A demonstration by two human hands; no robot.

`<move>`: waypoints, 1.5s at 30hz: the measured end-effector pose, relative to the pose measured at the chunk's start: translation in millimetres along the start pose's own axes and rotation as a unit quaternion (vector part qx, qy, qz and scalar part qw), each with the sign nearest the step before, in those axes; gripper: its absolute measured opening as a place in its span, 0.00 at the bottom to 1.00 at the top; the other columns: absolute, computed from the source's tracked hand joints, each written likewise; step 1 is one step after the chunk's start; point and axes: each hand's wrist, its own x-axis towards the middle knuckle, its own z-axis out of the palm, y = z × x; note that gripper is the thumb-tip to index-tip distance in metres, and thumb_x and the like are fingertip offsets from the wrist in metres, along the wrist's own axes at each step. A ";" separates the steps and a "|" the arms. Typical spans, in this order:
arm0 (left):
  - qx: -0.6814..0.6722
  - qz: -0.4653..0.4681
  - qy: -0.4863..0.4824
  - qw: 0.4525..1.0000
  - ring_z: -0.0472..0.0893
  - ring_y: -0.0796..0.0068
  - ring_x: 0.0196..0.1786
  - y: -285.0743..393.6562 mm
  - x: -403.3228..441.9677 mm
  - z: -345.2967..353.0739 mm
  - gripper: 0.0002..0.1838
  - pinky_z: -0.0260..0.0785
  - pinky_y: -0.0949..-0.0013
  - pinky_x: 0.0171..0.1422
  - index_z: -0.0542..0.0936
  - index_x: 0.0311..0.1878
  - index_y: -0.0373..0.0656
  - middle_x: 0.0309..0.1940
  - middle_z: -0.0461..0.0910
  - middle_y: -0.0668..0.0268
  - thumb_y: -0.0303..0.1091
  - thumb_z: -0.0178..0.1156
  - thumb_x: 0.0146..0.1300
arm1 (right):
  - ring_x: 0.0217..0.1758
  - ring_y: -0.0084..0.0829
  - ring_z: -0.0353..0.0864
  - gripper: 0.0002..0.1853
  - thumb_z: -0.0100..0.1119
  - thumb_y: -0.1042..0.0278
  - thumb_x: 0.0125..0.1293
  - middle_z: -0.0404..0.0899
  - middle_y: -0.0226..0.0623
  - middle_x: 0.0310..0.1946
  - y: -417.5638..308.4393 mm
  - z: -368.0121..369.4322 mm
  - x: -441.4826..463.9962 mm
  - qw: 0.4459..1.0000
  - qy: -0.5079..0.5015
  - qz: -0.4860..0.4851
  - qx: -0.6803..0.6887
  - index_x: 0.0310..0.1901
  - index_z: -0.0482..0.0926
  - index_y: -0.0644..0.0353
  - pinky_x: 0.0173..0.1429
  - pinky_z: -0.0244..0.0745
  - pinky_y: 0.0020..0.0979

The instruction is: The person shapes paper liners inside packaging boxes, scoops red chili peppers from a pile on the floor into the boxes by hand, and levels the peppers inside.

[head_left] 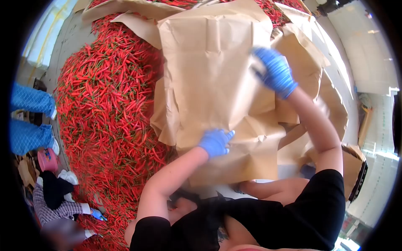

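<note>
A large sheet of brown kraft paper (209,75) spreads in front of me, creased and folded near my body. On its lower part rests my left hand (215,143) in a blue glove, fingers apart and holding nothing. My right hand (274,72), in a striped blue glove, is over the sheet's upper right side. Motion blurs its fingertips, but the thumb and fingers look spread with nothing between them. More crumpled brown paper (303,46) lies to the right, beneath and beyond my right forearm.
A big heap of red chilies (109,92) covers the floor at left, with more behind the paper. Lower left, a co-worker's gloved hand (99,215) reaches to the heap. Another person's blue trouser legs (31,136) stand near a pink bucket (47,160). A cardboard box (355,169) sits at right.
</note>
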 end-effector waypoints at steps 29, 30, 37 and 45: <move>0.237 -0.137 0.024 0.962 0.34 0.60 0.75 -91.4 91.9 -5.8 0.36 0.23 0.28 0.66 0.49 0.72 0.64 0.74 0.36 0.68 0.58 0.45 0.62 | 0.45 0.43 0.81 0.24 0.49 0.63 0.60 0.81 0.45 0.43 -112.2 51.2 -108.8 0.828 -0.469 0.284 0.117 0.59 0.66 0.62 0.59 0.65 0.51; 0.245 -0.137 0.021 0.960 0.34 0.60 0.75 -90.1 90.4 -6.1 0.36 0.23 0.28 0.66 0.49 0.72 0.63 0.74 0.36 0.68 0.58 0.45 0.62 | 0.42 0.40 0.81 0.25 0.51 0.61 0.60 0.80 0.42 0.42 -101.4 84.7 -126.4 0.862 -0.449 0.191 0.141 0.58 0.67 0.60 0.54 0.67 0.45; 0.240 -0.118 0.083 0.960 0.37 0.59 0.75 -99.7 93.3 6.5 0.35 0.23 0.28 0.66 0.52 0.71 0.64 0.74 0.38 0.67 0.57 0.46 0.62 | 0.47 0.40 0.80 0.14 0.52 0.63 0.62 0.79 0.42 0.46 -7.8 98.2 -123.4 0.860 -0.265 0.370 0.232 0.47 0.78 0.57 0.47 0.74 0.46; 0.223 -0.105 0.124 0.961 0.39 0.59 0.75 -110.9 93.6 15.7 0.33 0.23 0.28 0.66 0.56 0.70 0.64 0.74 0.41 0.66 0.56 0.46 0.62 | 0.69 0.38 0.56 0.25 0.51 0.60 0.59 0.61 0.38 0.65 2.1 54.0 -106.6 0.916 -0.014 0.311 -0.252 0.59 0.69 0.55 0.67 0.46 0.61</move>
